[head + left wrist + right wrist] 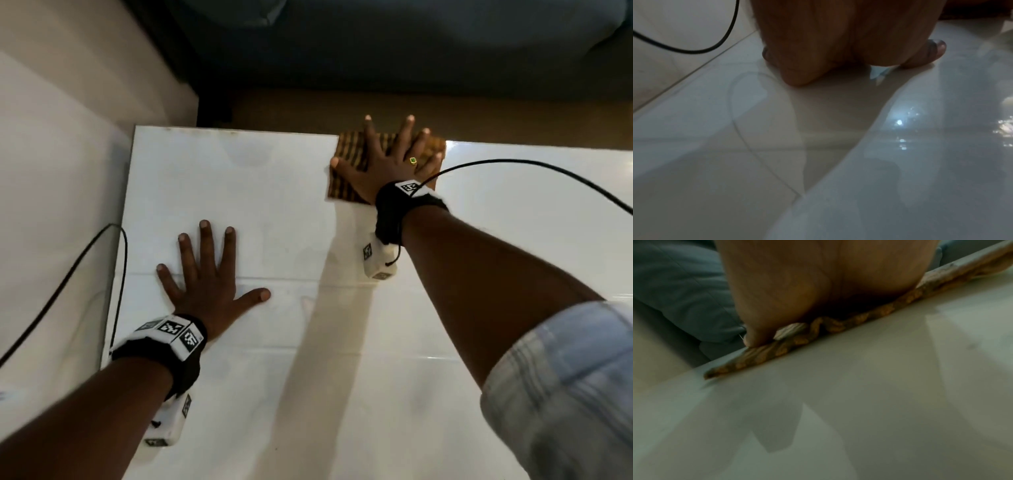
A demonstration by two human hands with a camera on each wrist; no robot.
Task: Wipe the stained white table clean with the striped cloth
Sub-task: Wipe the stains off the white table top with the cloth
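Left cable (65,277): black, thin, looping down past the left edge of the table; seen again in the left wrist view (694,50), off the table edge.
Left wrist band (164,346): black strap with white coded blocks, near left of scene.
Left hand (205,284): flat on the table, palm down, fingers straight and spread, thumb out to the right; holding nothing. Heel of palm (797,76) touching the surface in the left wrist view.
Table (260,192): white, glossy, reflecting both arms; faint ring-shaped mark (246,154) toward the far left corner; faint curved line (740,123) on the surface near the left hand; glare spots to the right in the left wrist view.
Striped cloth (349,150): brown and orange stripes, lying flat at the far edge of the table, right of centre, well apart from the left hand. Near edge of cloth (764,353) slightly rumpled under the palm in the right wrist view.
Right hand (387,161): pressed flat on the striped cloth, fingers straight and spread, fingertips reaching past the far table edge; not curled round the cloth.
Ring (413,160): gold with green stone, on a finger of the right hand.
Right wrist band (400,209): black strap, white coded blocks.
Right cable (534,168): black, arching from the right wrist off to the right.
Sleeve (565,387): pale blue, rolled up, near right.
Far background: dark blue-grey upholstery (376,44) beyond the table.
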